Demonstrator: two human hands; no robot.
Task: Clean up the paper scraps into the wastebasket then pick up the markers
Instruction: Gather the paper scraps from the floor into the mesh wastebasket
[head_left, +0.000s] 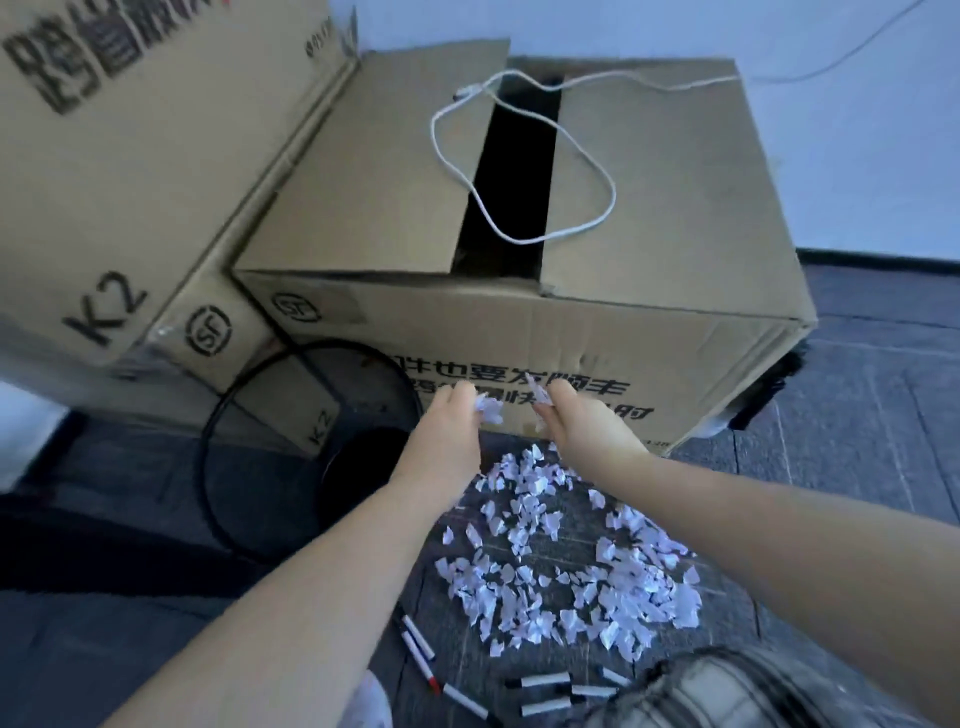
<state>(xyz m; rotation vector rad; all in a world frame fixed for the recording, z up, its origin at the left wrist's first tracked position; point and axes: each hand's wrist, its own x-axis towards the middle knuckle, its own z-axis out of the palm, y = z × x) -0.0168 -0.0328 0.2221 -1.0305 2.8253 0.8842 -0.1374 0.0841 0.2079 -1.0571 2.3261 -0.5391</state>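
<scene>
Paper scraps (566, 566) lie in a loose white patch on the dark floor, its long axis running from the cardboard box (519, 332) toward the person's knee. The left hand (447, 431) and right hand (582, 426) each pinch a few scraps, raised beside the black mesh wastebasket (234, 493). Markers (540, 693) lie below, mostly pointing sideways.

This looks like a storage corner of an office or stock room. Large shipping cartons (519, 218) with courier logos stand at twelve and ten o'clock against a plain white wall (675, 31). The floor (857, 415) has dark carpet tiles, and a white cable (519, 156) lies on one carton.
</scene>
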